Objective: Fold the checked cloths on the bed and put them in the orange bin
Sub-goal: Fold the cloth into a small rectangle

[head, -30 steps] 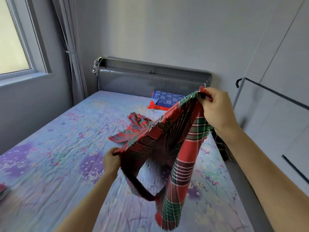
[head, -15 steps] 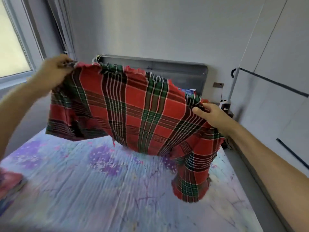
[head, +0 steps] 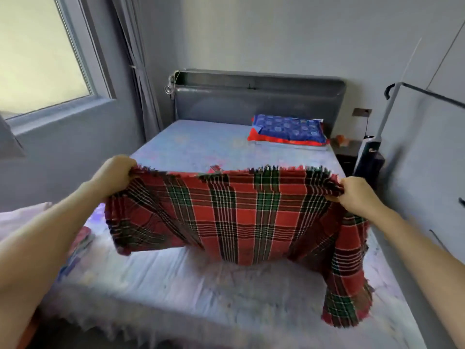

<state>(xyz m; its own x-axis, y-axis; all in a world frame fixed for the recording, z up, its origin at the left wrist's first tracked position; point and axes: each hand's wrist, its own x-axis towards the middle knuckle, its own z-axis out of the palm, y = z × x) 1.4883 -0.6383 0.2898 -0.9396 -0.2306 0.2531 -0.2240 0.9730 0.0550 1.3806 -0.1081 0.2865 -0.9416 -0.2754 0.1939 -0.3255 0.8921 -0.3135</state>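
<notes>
A red and green checked cloth (head: 241, 217) hangs spread wide above the bed (head: 191, 278). My left hand (head: 117, 173) grips its top left corner and my right hand (head: 354, 197) grips its top right corner. The fringed top edge is stretched between them, and the right side droops down to the sheet. A small bit of another checked cloth (head: 215, 168) peeks over the top edge, mostly hidden. Folded cloths (head: 80, 241) lie blurred at the bed's left edge. The orange bin shows only as a sliver (head: 26, 335) at the bottom left.
A blue patterned pillow (head: 289, 131) on a red one lies by the grey headboard (head: 256, 99). A dark bedside table (head: 348, 152) and an upright appliance (head: 370, 157) stand to the right. A window (head: 37, 54) and curtain (head: 141, 71) are at left, cabinet doors at right.
The bunched cloth has been shaken open; my left hand swung up and left, and now both hands have lowered it, spread flat, toward the bed. The view tilted down.
</notes>
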